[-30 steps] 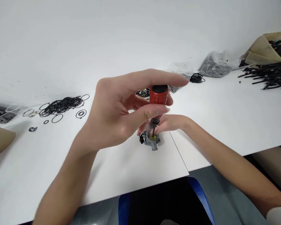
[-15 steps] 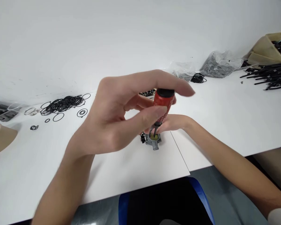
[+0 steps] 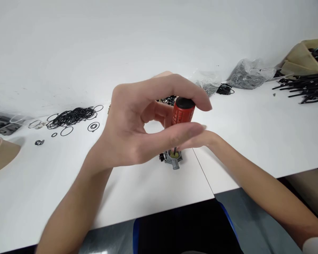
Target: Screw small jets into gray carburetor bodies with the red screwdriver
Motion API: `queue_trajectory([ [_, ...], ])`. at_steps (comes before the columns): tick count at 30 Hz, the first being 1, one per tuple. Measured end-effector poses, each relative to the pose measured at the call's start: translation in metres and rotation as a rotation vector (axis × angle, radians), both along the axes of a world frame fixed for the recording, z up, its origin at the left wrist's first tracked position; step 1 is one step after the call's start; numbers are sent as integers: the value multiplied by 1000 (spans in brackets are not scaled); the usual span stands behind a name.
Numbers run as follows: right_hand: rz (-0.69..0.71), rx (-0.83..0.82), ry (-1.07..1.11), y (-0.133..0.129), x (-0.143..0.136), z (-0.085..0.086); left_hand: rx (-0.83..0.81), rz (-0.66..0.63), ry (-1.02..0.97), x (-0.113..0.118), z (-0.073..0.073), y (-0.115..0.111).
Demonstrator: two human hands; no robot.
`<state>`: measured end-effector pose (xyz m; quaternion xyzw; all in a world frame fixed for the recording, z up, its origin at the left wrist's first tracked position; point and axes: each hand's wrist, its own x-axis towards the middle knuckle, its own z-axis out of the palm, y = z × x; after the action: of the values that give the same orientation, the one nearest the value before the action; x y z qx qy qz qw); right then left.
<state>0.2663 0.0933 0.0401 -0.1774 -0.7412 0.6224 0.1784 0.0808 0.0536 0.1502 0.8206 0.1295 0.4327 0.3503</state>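
My left hand [image 3: 137, 123] is closed round the red handle of a screwdriver [image 3: 182, 112], thumb in front and index finger curled by its black cap. The screwdriver stands nearly upright, its shaft reaching down into the round opening of a small grey metal part [image 3: 175, 162] on the white table. Low behind the screwdriver, my right hand [image 3: 197, 140] reaches in from the right beside the metal part. Its fingertips are hidden behind my left thumb, so its grip does not show.
Black rings [image 3: 74, 118] lie in a heap at the left, near a beige container [image 3: 5, 155]. Clear bags of small parts [image 3: 247, 74], black rods [image 3: 304, 86] and a beige bin [image 3: 296, 58] are at the back right. More small parts show behind my left hand.
The screwdriver handle has tilted more upright. My left thumb has slid to the right across the handle, and my index finger has curled back a little to the left.
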Motion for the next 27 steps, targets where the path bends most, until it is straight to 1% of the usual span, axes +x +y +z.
queue_trajectory([
  [3, 13, 6, -20, 1, 0, -1, 3, 82, 9, 2, 0, -3],
  [7, 59, 32, -23, 5, 1, -8, -19, 93, 68, -1, 2, -5],
  [9, 30, 60, 2, 6, 4, -8, -61, 93, 84, -3, 3, -4],
  [10, -10, 80, 25, 6, 7, -5, -73, 94, 74, -4, 3, -4],
  [11, -79, 106, 60, 5, 9, 0, -79, 94, 73, -5, 4, -3],
  [13, -290, 181, 157, 0, 14, 18, -67, 93, 80, -6, 3, -1],
  [15, -534, 306, 261, -8, 16, 45, -50, 90, 79, -6, 2, 0],
  [16, -624, 394, 313, -13, 16, 61, -59, 87, 66, -6, 2, 0],
  [17, -685, 475, 351, -18, 15, 77, -83, 87, 41, -6, 1, 0],
  [18, -708, 547, 373, -23, 14, 94, -118, 92, 12, -5, 0, 0],
  [19, -691, 612, 381, -29, 14, 110, -156, 103, -18, -4, -1, 1],
  [20, -641, 652, 316, -33, 13, 124, -189, 114, -43, -3, -2, 1],
  [22, -424, 726, 19, -41, 13, 147, -209, 129, -67, -2, -5, 2],
  [23, -338, 774, -133, -43, 14, 154, -204, 128, -67, -2, -5, 3],
  [24, -287, 822, -245, -44, 14, 159, -194, 123, -56, -2, -6, 5],
  [25, -274, 870, -309, -45, 14, 162, -175, 120, -39, -3, -5, 5],
  [27, -310, 941, -298, -44, 12, 163, -69, 164, -10, -7, -3, 4],
])
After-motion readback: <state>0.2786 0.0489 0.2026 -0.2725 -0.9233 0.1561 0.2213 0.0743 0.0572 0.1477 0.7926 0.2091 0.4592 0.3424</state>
